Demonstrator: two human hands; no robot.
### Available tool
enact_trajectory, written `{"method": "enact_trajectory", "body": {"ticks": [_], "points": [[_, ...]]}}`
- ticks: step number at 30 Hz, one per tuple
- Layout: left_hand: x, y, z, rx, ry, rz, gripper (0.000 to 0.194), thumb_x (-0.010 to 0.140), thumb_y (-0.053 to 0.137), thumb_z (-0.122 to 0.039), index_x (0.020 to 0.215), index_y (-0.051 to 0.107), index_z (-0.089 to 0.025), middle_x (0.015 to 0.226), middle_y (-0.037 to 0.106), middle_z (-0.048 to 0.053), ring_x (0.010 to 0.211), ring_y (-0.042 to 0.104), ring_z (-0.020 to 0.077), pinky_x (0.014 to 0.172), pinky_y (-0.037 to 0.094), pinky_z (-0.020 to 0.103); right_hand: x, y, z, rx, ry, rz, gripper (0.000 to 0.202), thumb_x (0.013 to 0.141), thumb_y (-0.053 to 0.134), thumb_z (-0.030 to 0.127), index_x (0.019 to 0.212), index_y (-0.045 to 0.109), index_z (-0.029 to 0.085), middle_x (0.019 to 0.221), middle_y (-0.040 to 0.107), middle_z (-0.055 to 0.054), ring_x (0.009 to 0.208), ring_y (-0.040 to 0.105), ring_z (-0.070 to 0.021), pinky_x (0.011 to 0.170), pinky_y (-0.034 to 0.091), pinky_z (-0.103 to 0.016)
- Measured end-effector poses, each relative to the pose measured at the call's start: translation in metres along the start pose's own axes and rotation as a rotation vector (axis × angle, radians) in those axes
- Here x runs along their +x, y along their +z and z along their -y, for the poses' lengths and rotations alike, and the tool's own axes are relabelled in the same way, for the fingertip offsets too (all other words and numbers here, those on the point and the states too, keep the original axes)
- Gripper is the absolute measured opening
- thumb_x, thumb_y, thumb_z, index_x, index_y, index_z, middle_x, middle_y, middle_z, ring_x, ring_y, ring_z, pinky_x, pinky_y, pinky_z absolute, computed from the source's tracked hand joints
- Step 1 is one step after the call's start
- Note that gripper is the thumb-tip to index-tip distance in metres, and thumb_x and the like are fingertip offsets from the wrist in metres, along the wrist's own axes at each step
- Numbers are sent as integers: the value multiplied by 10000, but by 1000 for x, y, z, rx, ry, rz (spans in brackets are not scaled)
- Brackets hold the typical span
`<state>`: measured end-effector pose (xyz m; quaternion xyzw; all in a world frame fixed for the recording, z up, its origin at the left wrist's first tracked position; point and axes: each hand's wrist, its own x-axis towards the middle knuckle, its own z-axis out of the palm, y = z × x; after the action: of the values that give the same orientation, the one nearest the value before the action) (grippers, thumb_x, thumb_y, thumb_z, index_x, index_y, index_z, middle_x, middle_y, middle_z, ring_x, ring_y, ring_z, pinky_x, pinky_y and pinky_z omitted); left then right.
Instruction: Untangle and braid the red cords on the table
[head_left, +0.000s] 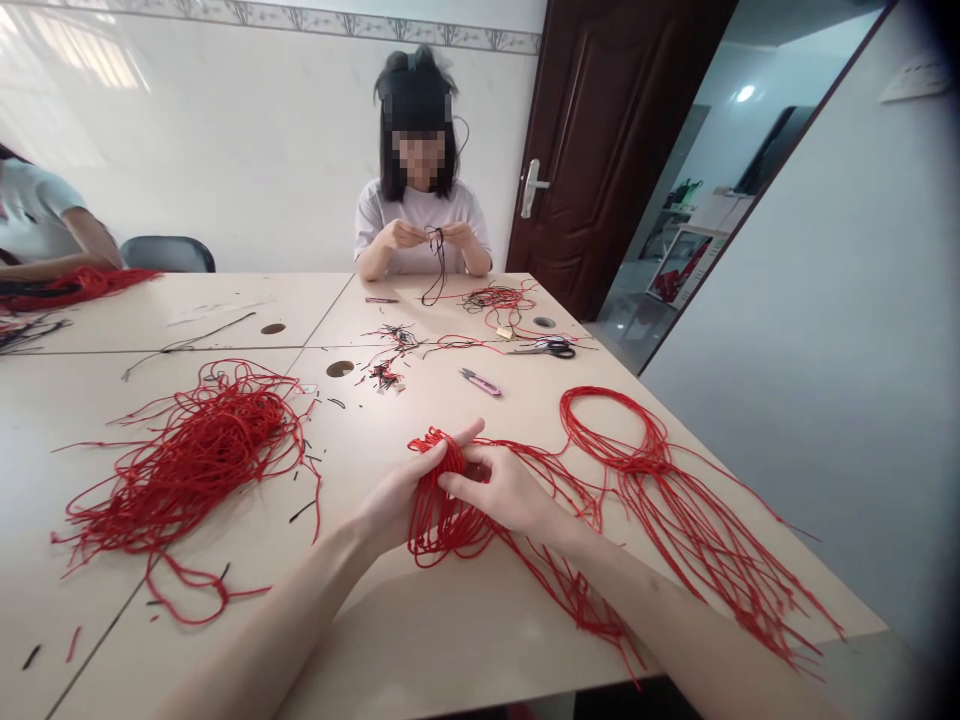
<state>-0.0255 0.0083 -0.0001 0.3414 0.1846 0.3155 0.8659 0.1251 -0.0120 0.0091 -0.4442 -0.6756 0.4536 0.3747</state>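
A looped bundle of red cords (439, 515) hangs between my two hands, just above the front of the table. My left hand (405, 490) is closed on the bundle, its thumb pressed over the cords. Against the bundle's right side, my right hand (506, 485) has its thumb and fingers closed round the strands, partly hiding them. Loose cord ends trail right and down from under my right wrist. To the right lies another coil of red cords (611, 395) with its ends spread out. On the left rests a big tangled heap of red cords (202, 460).
Pink thread snips (481, 382) and black-handled scissors (553, 348) lie beyond my hands, near black and red scraps (386, 375). Across the table (360, 650) a person (420, 205) handles a black cord. Another person (45, 215) sits far left. A brown door (607, 130) stands behind.
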Motion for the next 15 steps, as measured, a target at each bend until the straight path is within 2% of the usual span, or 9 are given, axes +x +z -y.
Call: {"method": "enact_trajectory", "body": {"ticks": [4,9,15], "points": [[0,0,1,1,21,33,427,935,398,-320,1349,436,-224,1203,590,103,1125,520,225,974,363,370,0,0,1,40,34,33,202,802,540,282,866,656,130,733,618,-16,630,533,-125,568,405,-230],[-1,3,2,1,19,3,439,931,414,-330,1360,418,-236,1198,595,98,1087,544,207,931,396,329,-1,1,3,47,21,16,229,775,595,313,912,652,140,759,622,-16,642,533,-122,573,410,-225],[-1,4,2,22,36,15,472,939,391,-314,1405,329,-265,1245,565,92,1146,506,222,998,341,362,0,2,-1,45,8,19,185,779,582,304,816,640,133,722,600,-12,643,523,-123,576,401,-226]]}}
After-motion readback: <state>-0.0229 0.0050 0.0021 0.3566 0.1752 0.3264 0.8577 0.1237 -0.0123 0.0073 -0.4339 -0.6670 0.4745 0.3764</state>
